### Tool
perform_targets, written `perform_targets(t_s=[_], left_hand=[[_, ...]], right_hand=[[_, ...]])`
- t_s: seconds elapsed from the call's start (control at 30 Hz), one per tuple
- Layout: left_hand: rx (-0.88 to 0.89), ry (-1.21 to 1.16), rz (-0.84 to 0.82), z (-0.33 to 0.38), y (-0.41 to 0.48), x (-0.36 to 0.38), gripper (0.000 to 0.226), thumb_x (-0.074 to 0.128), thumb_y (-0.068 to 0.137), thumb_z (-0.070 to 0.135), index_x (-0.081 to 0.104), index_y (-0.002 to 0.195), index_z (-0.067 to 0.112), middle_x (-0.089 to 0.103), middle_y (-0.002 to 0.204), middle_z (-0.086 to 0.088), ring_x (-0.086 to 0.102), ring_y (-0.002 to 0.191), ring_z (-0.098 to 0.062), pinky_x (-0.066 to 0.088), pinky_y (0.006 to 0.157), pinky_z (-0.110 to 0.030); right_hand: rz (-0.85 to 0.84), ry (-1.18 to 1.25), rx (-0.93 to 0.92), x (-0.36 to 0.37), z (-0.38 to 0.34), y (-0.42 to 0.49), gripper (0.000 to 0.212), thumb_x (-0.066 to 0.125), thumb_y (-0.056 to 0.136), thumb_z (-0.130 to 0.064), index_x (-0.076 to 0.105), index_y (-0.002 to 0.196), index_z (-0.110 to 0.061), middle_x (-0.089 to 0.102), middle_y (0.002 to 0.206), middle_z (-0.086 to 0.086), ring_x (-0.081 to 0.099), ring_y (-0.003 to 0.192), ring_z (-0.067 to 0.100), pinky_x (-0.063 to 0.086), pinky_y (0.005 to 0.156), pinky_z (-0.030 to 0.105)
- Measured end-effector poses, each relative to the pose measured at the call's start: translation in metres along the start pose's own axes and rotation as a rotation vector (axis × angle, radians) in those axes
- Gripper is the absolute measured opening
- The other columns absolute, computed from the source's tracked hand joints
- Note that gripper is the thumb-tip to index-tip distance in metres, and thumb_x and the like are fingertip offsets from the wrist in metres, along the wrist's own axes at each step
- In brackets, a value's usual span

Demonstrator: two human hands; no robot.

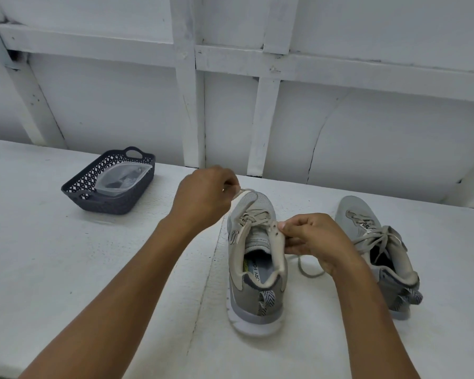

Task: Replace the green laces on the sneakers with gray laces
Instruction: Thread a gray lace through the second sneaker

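Two grey sneakers stand on the white table, toes pointing away. The near sneaker [255, 272] sits in the middle, partly laced with a pale greyish lace [244, 214]. My left hand [203, 198] is raised above its toe and pinches one end of that lace, pulling it up. My right hand [312, 242] pinches the sneaker's right eyelet flap near the top eyelets. A loose length of lace [309, 272] trails on the table under my right wrist. The second sneaker [375, 253] stands to the right, laced with a similar pale lace.
A dark plastic basket [107, 198] stands at the back left and holds a clear zip bag [123, 179] with something dark inside. A white panelled wall [257, 105] runs along the table's far edge.
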State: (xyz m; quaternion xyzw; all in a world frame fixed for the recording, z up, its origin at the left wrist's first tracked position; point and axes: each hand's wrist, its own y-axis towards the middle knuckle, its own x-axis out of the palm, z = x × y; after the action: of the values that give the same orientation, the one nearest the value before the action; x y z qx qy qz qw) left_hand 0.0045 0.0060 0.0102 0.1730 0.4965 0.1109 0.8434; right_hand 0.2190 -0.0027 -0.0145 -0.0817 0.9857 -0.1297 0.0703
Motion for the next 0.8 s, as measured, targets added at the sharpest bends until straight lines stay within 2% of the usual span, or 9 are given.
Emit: perform_targets(t_s=[0.07, 0.13, 0.17, 0.27, 0.37, 0.57, 0.8], left_hand=[[-0.008, 0.194, 0.013, -0.004, 0.0, -0.004, 0.015, 0.058, 0.095, 0.024, 0.072, 0.095, 0.021, 0.069, 0.098, 0.005, 0.065, 0.087, -0.022, 0.05, 0.072, -0.034], [-0.014, 0.412, -0.099, -0.006, 0.001, -0.01, 0.012, 0.058, 0.093, 0.022, 0.07, 0.092, 0.02, 0.069, 0.092, 0.001, 0.064, 0.081, -0.025, 0.043, 0.065, -0.029], [-0.005, 0.431, -0.183, -0.005, 0.001, -0.013, 0.011, 0.06, 0.091, 0.022, 0.07, 0.09, 0.021, 0.069, 0.088, 0.001, 0.063, 0.079, -0.024, 0.041, 0.063, -0.027], [0.025, 0.121, -0.382, 0.007, -0.002, -0.017, 0.008, 0.067, 0.09, 0.026, 0.074, 0.09, 0.026, 0.069, 0.083, 0.01, 0.061, 0.079, -0.01, 0.045, 0.066, -0.025], [0.055, -0.117, -0.37, 0.021, -0.005, -0.006, 0.006, 0.07, 0.089, 0.028, 0.075, 0.089, 0.025, 0.07, 0.084, 0.012, 0.059, 0.077, -0.002, 0.048, 0.074, -0.025], [0.084, -0.071, -0.326, 0.029, -0.01, 0.024, 0.011, 0.067, 0.092, 0.029, 0.076, 0.097, 0.026, 0.074, 0.096, 0.009, 0.063, 0.089, -0.01, 0.051, 0.079, -0.031], [0.132, 0.048, -0.357, 0.027, -0.015, 0.032, 0.015, 0.061, 0.094, 0.033, 0.074, 0.101, 0.027, 0.073, 0.097, 0.005, 0.064, 0.089, -0.017, 0.05, 0.073, -0.03]], right_hand=[[-0.004, -0.008, -0.003, 0.001, -0.001, 0.0, 0.013, 0.068, 0.09, -0.004, 0.068, 0.083, 0.006, 0.072, 0.071, 0.014, 0.072, 0.061, 0.02, 0.056, 0.055, 0.025], [-0.003, -0.009, -0.003, 0.001, 0.0, 0.001, 0.012, 0.068, 0.09, -0.003, 0.068, 0.082, 0.006, 0.072, 0.07, 0.013, 0.071, 0.06, 0.02, 0.056, 0.055, 0.025], [-0.004, -0.007, 0.0, 0.0, 0.0, 0.002, 0.012, 0.068, 0.09, -0.003, 0.068, 0.082, 0.006, 0.071, 0.069, 0.013, 0.071, 0.059, 0.019, 0.056, 0.054, 0.025], [-0.008, -0.004, 0.008, 0.001, -0.001, 0.002, 0.011, 0.069, 0.089, -0.004, 0.067, 0.082, 0.005, 0.07, 0.07, 0.014, 0.069, 0.058, 0.019, 0.056, 0.054, 0.026], [0.0, -0.007, 0.003, 0.001, -0.001, 0.001, 0.011, 0.07, 0.089, -0.005, 0.067, 0.084, 0.005, 0.07, 0.071, 0.014, 0.069, 0.058, 0.019, 0.056, 0.054, 0.026], [0.004, 0.002, -0.008, 0.001, -0.002, -0.001, 0.01, 0.069, 0.09, -0.003, 0.068, 0.085, 0.006, 0.07, 0.07, 0.013, 0.07, 0.056, 0.017, 0.056, 0.053, 0.024], [0.009, 0.012, -0.01, 0.002, -0.002, -0.002, 0.01, 0.069, 0.09, -0.003, 0.069, 0.084, 0.005, 0.072, 0.074, 0.015, 0.071, 0.06, 0.019, 0.056, 0.054, 0.024]])
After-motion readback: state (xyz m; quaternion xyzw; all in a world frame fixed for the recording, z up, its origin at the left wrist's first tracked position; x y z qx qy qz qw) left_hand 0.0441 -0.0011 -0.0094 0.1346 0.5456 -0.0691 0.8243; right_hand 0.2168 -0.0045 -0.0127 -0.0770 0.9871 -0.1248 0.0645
